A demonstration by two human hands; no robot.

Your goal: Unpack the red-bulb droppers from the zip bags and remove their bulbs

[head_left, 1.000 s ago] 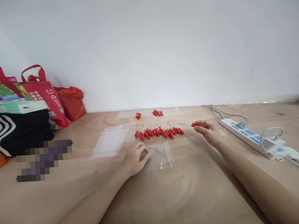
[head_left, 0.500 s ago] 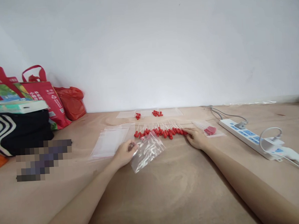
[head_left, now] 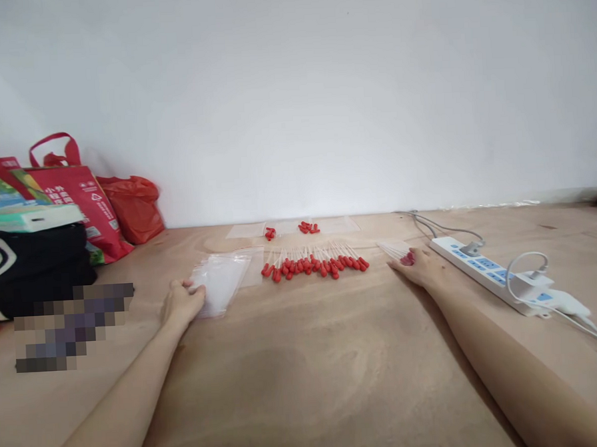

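Observation:
My left hand (head_left: 182,301) is at the left edge of a stack of clear zip bags (head_left: 224,281), thumb and fingers closed on that edge. My right hand (head_left: 421,268) covers part of a clear bag with red-tipped white sticks (head_left: 392,249) inside, its fingers closed around the red end. Between the hands lies a fanned row of loose red-tipped sticks (head_left: 310,264), red ends toward me, with neither hand touching it. Behind them, further clear bags (head_left: 336,225) lie flat near the wall, with small groups of red tips (head_left: 309,227) showing.
A white power strip (head_left: 486,270) with plugs and cables stands to the right. At the left are a red shopping bag (head_left: 79,195), a red plastic bag (head_left: 132,209) and a black striped cloth item (head_left: 45,263). A blurred-out object (head_left: 74,328) lies in front of these.
My left hand has moved left with the clear bag it held, over to the stack, which now sits differently. My right hand left the loose row and moved right onto the filled bag.

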